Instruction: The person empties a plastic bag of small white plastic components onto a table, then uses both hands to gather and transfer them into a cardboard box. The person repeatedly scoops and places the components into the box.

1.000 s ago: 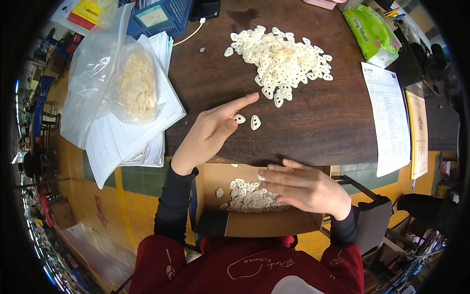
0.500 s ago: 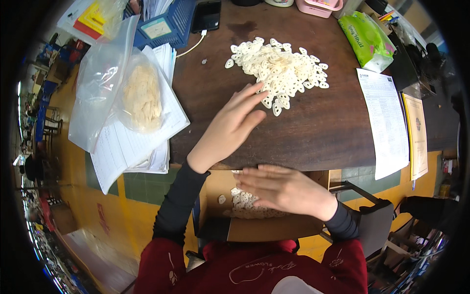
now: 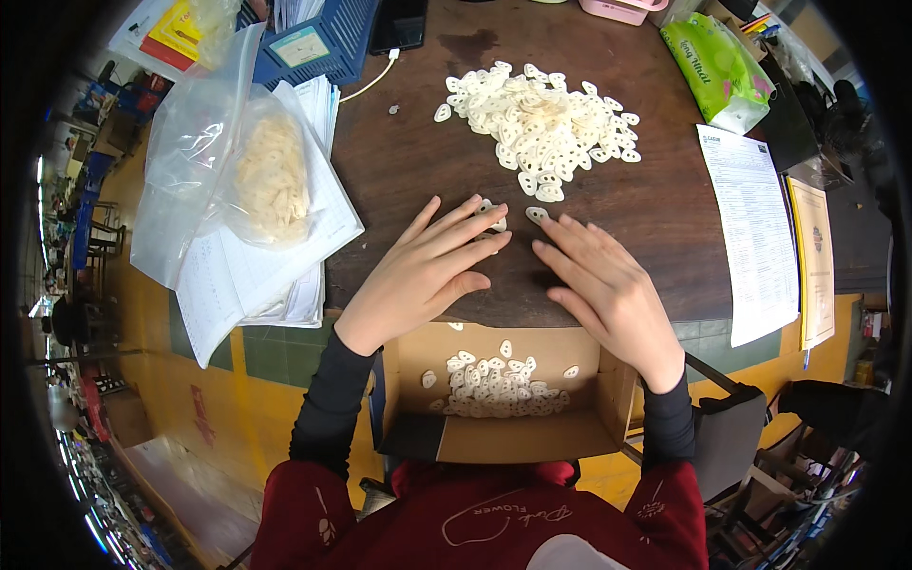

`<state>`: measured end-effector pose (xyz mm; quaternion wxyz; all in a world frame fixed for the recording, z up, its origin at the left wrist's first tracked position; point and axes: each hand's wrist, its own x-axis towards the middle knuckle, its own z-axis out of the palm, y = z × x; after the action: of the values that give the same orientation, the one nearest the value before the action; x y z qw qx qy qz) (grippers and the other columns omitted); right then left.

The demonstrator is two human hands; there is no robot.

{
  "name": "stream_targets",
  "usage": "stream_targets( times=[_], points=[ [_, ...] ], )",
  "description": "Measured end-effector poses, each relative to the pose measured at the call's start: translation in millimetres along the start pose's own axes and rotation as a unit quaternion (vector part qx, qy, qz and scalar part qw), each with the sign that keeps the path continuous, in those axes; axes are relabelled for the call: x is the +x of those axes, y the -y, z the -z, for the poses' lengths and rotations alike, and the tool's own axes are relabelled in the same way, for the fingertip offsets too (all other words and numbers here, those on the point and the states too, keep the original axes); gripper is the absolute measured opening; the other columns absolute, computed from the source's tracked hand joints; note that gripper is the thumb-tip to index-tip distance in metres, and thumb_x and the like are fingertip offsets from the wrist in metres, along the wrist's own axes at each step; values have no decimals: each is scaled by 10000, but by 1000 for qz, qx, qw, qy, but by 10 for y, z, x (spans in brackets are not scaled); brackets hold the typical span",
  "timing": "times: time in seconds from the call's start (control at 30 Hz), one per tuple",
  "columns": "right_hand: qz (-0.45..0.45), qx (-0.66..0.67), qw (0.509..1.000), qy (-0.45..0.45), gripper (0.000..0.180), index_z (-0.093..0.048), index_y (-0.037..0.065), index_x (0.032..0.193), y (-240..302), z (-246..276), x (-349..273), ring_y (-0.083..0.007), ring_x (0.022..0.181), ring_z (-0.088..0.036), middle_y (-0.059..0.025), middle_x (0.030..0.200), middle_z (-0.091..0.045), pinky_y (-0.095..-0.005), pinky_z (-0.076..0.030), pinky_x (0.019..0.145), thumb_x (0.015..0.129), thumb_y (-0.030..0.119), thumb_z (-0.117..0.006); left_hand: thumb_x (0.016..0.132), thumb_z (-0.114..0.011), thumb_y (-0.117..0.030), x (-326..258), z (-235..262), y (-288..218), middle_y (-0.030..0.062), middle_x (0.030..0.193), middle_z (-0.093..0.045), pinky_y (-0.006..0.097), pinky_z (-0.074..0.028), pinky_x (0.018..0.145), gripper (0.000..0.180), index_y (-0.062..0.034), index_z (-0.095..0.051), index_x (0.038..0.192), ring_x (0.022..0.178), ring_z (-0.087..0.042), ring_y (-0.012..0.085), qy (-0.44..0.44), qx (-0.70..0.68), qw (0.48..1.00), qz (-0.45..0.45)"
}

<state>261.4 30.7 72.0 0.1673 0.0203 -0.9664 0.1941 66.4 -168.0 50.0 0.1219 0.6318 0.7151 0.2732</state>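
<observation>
A heap of small cream-coloured flat pieces with holes [image 3: 541,119] lies on the dark wooden table [image 3: 408,171]. My left hand [image 3: 423,266] rests palm down on the table, fingers spread, with a few pieces [image 3: 492,217] under and beside its fingertips. Across from it, my right hand [image 3: 608,280] lies flat with its fingers stretched out, its fingertips next to a single piece [image 3: 537,215]. Below the table edge, against my body, an open cardboard box [image 3: 532,442] holds many more of these pieces [image 3: 499,385].
At left, a clear plastic bag of pale pieces [image 3: 271,180] sits on stacked papers [image 3: 228,294]. Behind stand a blue basket [image 3: 323,43] and a phone [image 3: 399,24] on a white cable. Rightward lie a green tissue pack [image 3: 717,71], a printed sheet [image 3: 750,237] and a yellow-edged folder [image 3: 812,256].
My left hand has drawn back from the heap toward the near table edge, with a few pieces at its fingers. My right hand has risen from above the box onto the table.
</observation>
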Motion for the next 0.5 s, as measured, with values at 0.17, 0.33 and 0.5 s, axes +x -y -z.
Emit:
stream_targets(
  times=[0.17, 0.33, 0.5],
  points=[
    [-9, 27, 1000, -4, 499, -633, 52, 1404, 3, -210, 207, -337, 1393, -554, -140, 1486, -598, -473, -441, 1173, 928, 169, -728, 986, -690, -232, 1, -18, 39, 63, 1563, -539, 557, -335, 1225, 375, -126, -699, 1346, 1485, -451, 325, -134, -22, 990, 25],
    [-16, 17, 1000, 0, 492, -636, 60, 1400, 24, -293, 211, -347, 1391, -553, -137, 1483, -603, -474, -455, 1159, 928, 165, -729, 994, -683, -242, 21, -85, 38, 74, 1502, -595, 547, -365, 1207, 337, -116, -717, 1305, 1451, -488, 332, -113, 27, 993, 25],
    [-24, 20, 999, 26, 484, -644, 55, 1358, 33, -111, 11, -314, 1380, -570, -136, 1466, -610, -434, -489, 1135, 907, 190, -754, 1002, -672, -271, -6, -53, 44, 68, 1482, -612, 530, -366, 1207, 323, -112, -716, 1279, 1422, -519, 313, -89, 3, 996, 25]
  ],
)
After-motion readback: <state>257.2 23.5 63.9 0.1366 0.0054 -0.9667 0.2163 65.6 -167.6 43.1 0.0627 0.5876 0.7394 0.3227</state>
